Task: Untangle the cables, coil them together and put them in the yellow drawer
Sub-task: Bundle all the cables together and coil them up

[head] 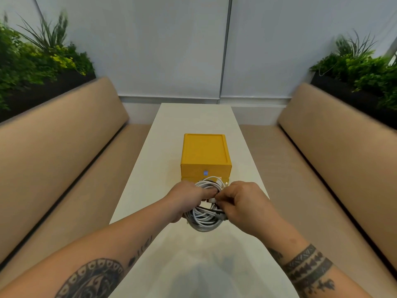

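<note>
**A:** Where are the cables?

**B:** The cables (204, 218) are wound into one coil of white and dark strands over the near part of the white table (193, 121). They sit just at 6 o'clock of the yellow drawer unit (205, 155).

**A:** And the hands?

**B:** The left hand (184, 201) is at 9 o'clock of the coil, its fingers (207, 192) curled through the loop and gripping it. The right hand (247, 207) is at 3 o'clock, fingers (223, 203) bent, pinching strands near a white plug (211, 200).

**A:** Is a drawer open?

**B:** I cannot tell, because the coil hides the unit's lower front. The upper front shows a small blue mark (205, 173).

**A:** Around the table?

**B:** Tan benches (64, 147) run at 9 and 3 o'clock, with green plants (32, 61) behind them.
</note>
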